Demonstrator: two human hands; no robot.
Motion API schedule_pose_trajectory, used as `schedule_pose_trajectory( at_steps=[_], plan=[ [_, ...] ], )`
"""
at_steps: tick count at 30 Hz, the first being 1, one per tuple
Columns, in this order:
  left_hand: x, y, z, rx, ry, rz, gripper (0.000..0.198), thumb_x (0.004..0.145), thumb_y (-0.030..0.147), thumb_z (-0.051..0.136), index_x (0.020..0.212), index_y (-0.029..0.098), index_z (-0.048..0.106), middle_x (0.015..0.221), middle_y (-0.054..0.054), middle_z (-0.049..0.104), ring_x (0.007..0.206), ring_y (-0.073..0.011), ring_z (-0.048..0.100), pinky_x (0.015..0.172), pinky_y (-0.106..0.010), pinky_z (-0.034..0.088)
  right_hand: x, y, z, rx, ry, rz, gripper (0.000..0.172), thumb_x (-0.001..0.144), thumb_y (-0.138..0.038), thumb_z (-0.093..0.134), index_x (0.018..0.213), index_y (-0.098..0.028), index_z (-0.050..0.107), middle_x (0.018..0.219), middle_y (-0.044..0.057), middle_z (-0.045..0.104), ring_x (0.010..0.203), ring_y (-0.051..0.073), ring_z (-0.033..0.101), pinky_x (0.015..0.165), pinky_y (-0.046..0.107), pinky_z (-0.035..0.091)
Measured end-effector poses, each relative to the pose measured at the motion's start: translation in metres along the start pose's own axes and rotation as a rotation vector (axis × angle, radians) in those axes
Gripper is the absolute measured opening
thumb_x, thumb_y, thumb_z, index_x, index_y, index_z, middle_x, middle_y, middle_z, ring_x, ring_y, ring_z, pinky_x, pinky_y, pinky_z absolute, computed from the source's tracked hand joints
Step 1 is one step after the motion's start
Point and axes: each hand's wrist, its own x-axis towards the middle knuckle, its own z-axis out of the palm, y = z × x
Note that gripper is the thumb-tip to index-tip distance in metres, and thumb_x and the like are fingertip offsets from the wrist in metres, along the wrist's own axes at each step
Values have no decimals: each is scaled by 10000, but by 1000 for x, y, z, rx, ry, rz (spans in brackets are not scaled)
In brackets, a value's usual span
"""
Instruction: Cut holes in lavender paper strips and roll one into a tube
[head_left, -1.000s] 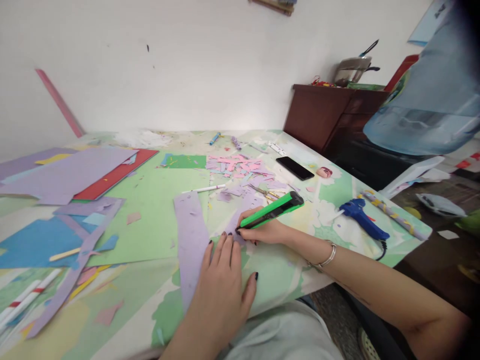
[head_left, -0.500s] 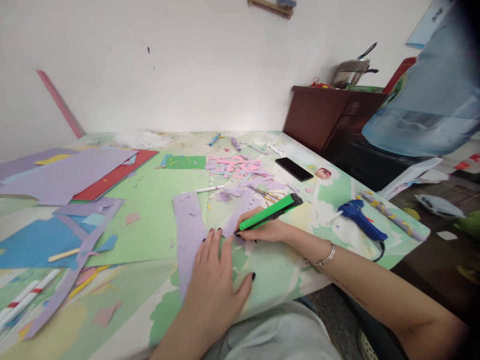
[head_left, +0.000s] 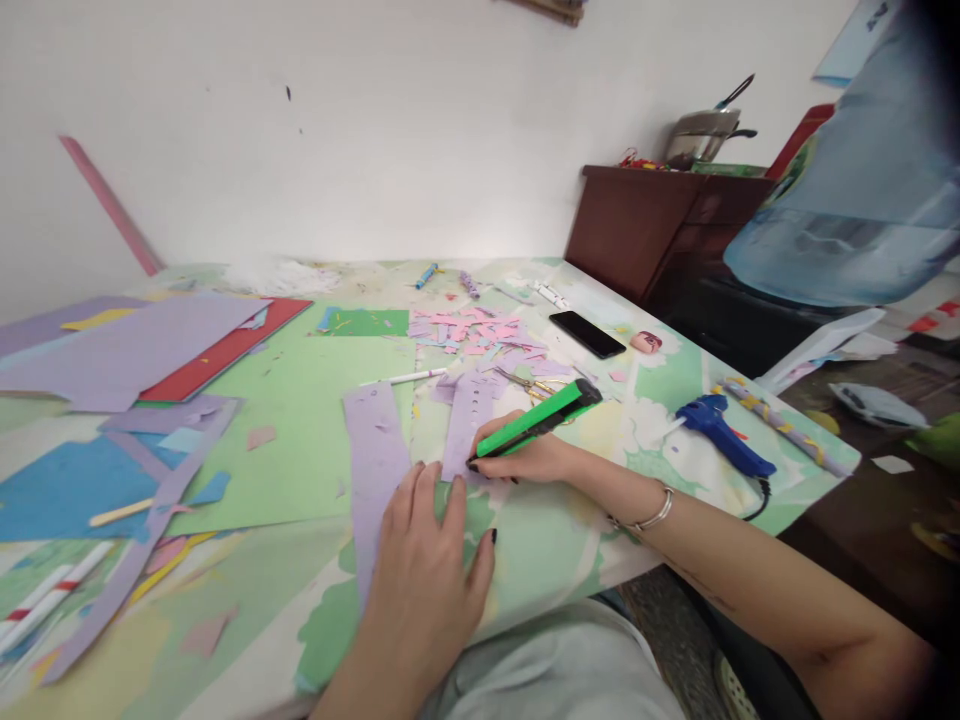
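My right hand (head_left: 534, 461) grips a thick green-and-black pen-shaped tool (head_left: 536, 420), its lower end down at a short purple paper strip (head_left: 469, 420). A row of small marks or holes runs along that strip. My left hand (head_left: 427, 585) lies flat with its fingers apart, fingertips by the strip's near end. Partly under the left hand is a longer purple paper piece (head_left: 373, 440). Gold-handled scissors (head_left: 536, 386) lie just beyond the right hand. The tool's exact kind and its tip are unclear.
Pink and purple paper scraps (head_left: 480, 330) lie beyond the strip. To the right are a black phone (head_left: 587, 334), a blue glue gun (head_left: 720, 432) and a wrapped stick (head_left: 780, 425). A green sheet (head_left: 292, 430) and coloured paper (head_left: 135, 345) cover the left side.
The short purple strip has turned more upright, and its marked length shows better. The left fingers and thumb have shifted slightly left. The right hand keeps its hold on the tool.
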Motion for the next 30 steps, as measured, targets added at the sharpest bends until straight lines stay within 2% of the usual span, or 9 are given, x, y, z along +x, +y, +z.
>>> schedule_pose_trajectory(
  at_steps=[3,6,9,20,30],
  plan=[
    [-2,-3,3,30,-31,50,425,837,318,446,1192,93,517,1333,-189,460,1273,-353,343,961,-538,365,0,2,0,25,-33,30,110,756,-228,587,772,-120,599,527,-44,533,444,67,477,430,167,412],
    [-3,-5,7,35,-76,73,452,861,320,407,1242,85,473,1324,-170,497,1263,-315,391,990,-529,340,2,5,-1,32,-51,55,110,760,-219,572,781,-115,599,541,-38,540,451,68,496,439,165,433],
    [-5,-6,10,36,-86,73,477,864,331,402,1257,67,459,1336,-183,485,1266,-316,397,1001,-524,331,3,6,-2,27,-44,54,96,752,-203,570,777,-114,598,544,-38,543,452,66,502,437,159,434],
    [-2,0,5,15,-93,26,473,843,312,414,1224,40,484,1311,-200,506,1251,-320,420,1008,-503,356,2,4,-2,16,-37,64,69,739,-177,567,759,-119,597,530,-42,535,445,69,498,435,166,438],
    [-3,-1,8,-39,-74,75,466,841,301,419,1226,42,470,1311,-224,491,1240,-321,437,974,-489,428,0,1,2,-68,38,33,117,752,-239,590,766,-125,610,530,-41,520,442,71,459,427,171,397]
  ],
)
